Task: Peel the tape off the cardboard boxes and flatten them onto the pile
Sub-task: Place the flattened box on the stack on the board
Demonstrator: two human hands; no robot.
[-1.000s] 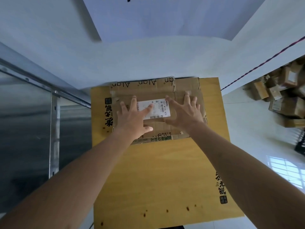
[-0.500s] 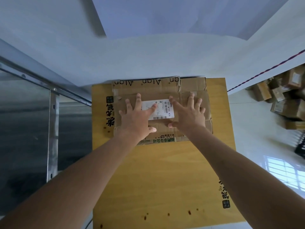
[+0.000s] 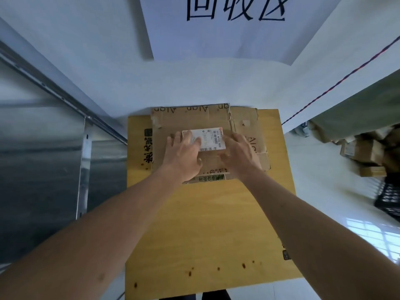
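Observation:
A flattened brown cardboard box (image 3: 190, 118) with a white shipping label (image 3: 213, 137) lies at the far end of a large yellow flattened carton (image 3: 212, 224) on the floor. My left hand (image 3: 184, 156) rests flat on the brown box, its fingers over the label's left end. My right hand (image 3: 240, 154) lies flat on the box just right of the label. Both hands have straight, spread fingers and hold nothing. Any tape on the box is too hard to make out.
A white wall with a paper sign (image 3: 236, 16) rises right behind the pile. A metal cabinet (image 3: 43, 161) stands at the left. Several unflattened cardboard boxes (image 3: 365, 150) are heaped at the right, beside a black crate (image 3: 389, 198).
Both hands have slid a little toward me on the brown box and their fingers have drawn closer together. The view has tilted up, showing the sign's writing.

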